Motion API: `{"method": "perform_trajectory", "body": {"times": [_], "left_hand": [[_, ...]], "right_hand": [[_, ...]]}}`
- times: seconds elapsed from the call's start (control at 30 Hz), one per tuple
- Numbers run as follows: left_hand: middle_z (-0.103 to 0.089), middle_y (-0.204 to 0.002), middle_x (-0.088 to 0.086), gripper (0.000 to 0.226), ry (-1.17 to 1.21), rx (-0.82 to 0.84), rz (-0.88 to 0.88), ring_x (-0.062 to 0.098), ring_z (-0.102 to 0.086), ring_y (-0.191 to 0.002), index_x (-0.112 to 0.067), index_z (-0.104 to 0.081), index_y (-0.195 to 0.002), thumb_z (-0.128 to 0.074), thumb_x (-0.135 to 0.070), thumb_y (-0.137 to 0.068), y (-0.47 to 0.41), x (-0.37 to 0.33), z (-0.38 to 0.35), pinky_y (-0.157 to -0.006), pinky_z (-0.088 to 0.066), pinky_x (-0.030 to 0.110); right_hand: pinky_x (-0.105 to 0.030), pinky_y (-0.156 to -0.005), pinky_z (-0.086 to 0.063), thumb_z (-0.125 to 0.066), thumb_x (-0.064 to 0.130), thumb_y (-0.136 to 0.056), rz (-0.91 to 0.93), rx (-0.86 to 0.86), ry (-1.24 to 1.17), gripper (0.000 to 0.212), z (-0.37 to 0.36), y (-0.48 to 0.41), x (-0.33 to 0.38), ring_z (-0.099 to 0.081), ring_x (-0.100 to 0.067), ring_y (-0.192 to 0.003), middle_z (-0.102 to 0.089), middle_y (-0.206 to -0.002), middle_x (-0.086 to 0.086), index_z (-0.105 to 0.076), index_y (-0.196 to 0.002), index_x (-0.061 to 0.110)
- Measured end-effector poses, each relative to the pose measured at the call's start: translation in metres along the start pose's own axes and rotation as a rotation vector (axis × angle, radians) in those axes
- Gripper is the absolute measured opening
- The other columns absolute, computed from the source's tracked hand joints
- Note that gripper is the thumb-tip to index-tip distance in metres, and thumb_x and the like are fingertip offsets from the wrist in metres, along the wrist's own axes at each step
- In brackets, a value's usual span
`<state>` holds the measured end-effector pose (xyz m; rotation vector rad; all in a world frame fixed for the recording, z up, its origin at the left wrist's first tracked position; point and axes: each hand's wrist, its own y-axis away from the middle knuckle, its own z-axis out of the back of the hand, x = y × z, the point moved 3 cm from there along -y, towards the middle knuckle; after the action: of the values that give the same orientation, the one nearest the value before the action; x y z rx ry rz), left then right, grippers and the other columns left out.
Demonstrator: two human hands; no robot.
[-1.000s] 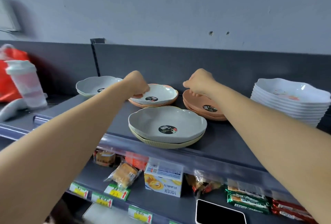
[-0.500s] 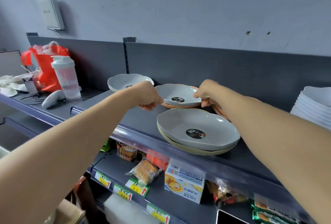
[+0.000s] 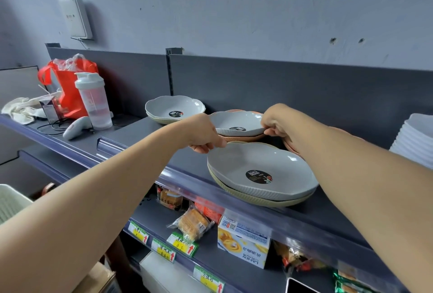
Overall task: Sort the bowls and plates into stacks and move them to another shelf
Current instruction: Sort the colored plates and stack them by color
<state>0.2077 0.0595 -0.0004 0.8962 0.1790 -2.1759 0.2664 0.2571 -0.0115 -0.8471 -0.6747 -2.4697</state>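
On the dark upper shelf [image 3: 145,133], a grey plate [image 3: 236,123] lies on an orange plate [image 3: 243,138]. My left hand [image 3: 203,135] grips this pair at its left rim, and my right hand [image 3: 276,121] pinches its right rim. In front of them a larger grey plate [image 3: 260,166] rests on a cream plate [image 3: 257,200]. Further back on the left, a grey bowl [image 3: 174,106] sits on a cream one. An orange plate stack [image 3: 291,150] is mostly hidden behind my right forearm. A white plate stack [image 3: 414,138] stands at the far right.
The neighbouring shelf on the left holds a shaker bottle [image 3: 93,100], a red bag [image 3: 70,86], a white controller [image 3: 76,126] and cables. A lower shelf holds packaged snacks [image 3: 192,223], a box [image 3: 243,243] and price tags. A dark back panel runs close behind the plates.
My right hand left the orange stack on the right and took the right rim of the grey-on-orange pair. My left hand kept its hold on the left rim. The view swung left.
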Motion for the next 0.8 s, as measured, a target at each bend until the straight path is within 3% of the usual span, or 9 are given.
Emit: {"method": "perform_trajectory", "body": {"times": [0.1,0.3,0.37,0.5,0.63,0.8], "left_hand": [[-0.062,-0.077,0.005,0.031,0.010,0.006,0.012,0.014,-0.054,-0.057,0.000,-0.070,-0.102,-0.072,-0.024,-0.082,0.002,0.002,-0.001,-0.049,-0.050,0.015],[-0.057,-0.067,0.008,0.012,0.086,-0.104,0.059,0.016,-0.052,-0.051,0.001,-0.063,-0.096,-0.062,-0.008,-0.088,0.006,0.002,0.003,-0.038,-0.048,0.015],[-0.055,-0.064,0.009,0.008,0.103,-0.175,0.085,0.018,-0.051,-0.049,0.003,-0.061,-0.088,-0.057,-0.004,-0.088,0.005,0.005,0.010,-0.036,-0.047,0.016],[-0.051,-0.062,0.012,0.026,0.167,-0.270,0.144,0.021,-0.048,-0.048,-0.002,-0.048,-0.066,-0.045,0.002,-0.092,0.007,0.008,0.020,-0.030,-0.042,0.016],[-0.049,-0.062,0.010,0.028,0.221,-0.254,0.181,0.018,-0.047,-0.051,-0.004,-0.046,-0.066,-0.043,-0.003,-0.094,0.015,0.003,0.015,-0.032,-0.043,0.015],[-0.049,-0.066,0.008,0.016,0.197,-0.203,0.197,0.017,-0.050,-0.055,-0.002,-0.052,-0.082,-0.047,-0.012,-0.094,0.023,-0.005,-0.001,-0.057,-0.050,0.026]], "right_hand": [[-0.012,-0.027,-0.029,-0.041,0.000,-0.092,-0.006,-0.045,-0.069,0.035,0.010,-0.001,0.000,-0.053,-0.015,-0.034,-0.055,-0.061,-0.014,-0.044,-0.127,0.000],[-0.012,-0.025,-0.034,-0.042,-0.009,-0.089,0.131,-0.177,-0.261,0.041,0.031,0.019,0.000,-0.052,-0.018,-0.020,-0.057,-0.080,-0.022,-0.047,-0.129,-0.007],[-0.009,-0.024,-0.030,-0.038,-0.009,-0.090,0.156,-0.150,-0.268,0.039,0.040,0.033,0.000,-0.050,-0.013,-0.018,-0.058,-0.080,-0.021,-0.046,-0.128,-0.007],[-0.006,-0.023,-0.025,-0.032,-0.005,-0.095,0.168,-0.030,-0.148,0.037,0.056,0.070,-0.007,-0.040,-0.004,-0.014,-0.053,-0.064,-0.015,-0.043,-0.130,-0.003],[-0.006,-0.023,-0.028,-0.039,0.001,-0.094,0.093,0.061,0.008,0.014,0.066,0.089,-0.027,-0.040,-0.004,-0.016,-0.050,-0.028,-0.006,-0.053,-0.092,0.000],[-0.005,-0.025,-0.029,-0.042,0.001,-0.093,0.071,0.103,0.077,0.018,0.070,0.106,-0.051,-0.042,-0.005,-0.018,-0.052,-0.032,-0.005,-0.049,-0.076,0.002]]}}
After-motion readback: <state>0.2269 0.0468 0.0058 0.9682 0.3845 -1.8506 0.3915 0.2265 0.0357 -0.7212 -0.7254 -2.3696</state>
